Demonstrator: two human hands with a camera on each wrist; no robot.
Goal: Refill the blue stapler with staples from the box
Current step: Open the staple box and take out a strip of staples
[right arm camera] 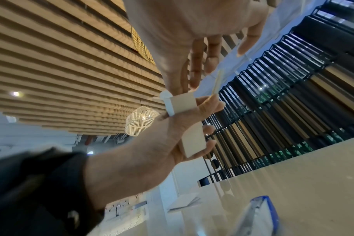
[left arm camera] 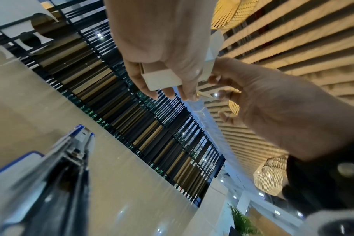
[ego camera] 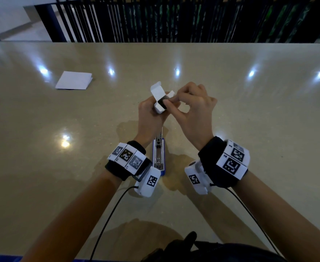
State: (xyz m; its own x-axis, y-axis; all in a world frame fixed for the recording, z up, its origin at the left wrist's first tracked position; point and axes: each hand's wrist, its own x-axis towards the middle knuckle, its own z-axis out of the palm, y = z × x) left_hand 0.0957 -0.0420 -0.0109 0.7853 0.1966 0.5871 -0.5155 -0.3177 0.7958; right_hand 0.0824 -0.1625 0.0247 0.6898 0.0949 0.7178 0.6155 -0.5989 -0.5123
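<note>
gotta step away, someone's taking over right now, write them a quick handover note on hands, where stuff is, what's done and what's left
Left hand: grips the small white staple box, held up above the table.
Right hand: fingertips pinch at the box's open end, where a dark strip of staples shows; whether they have hold of the staples cannot be told.
Blue stapler: lies on the table between the wrists, opened, its metal channel exposed.
Folded white paper: on the table, far left, untouched.
Done: stapler opened, box flap open.
Left: draw out a strip, lay it in the channel, close the stapler, put the box down.
</note>
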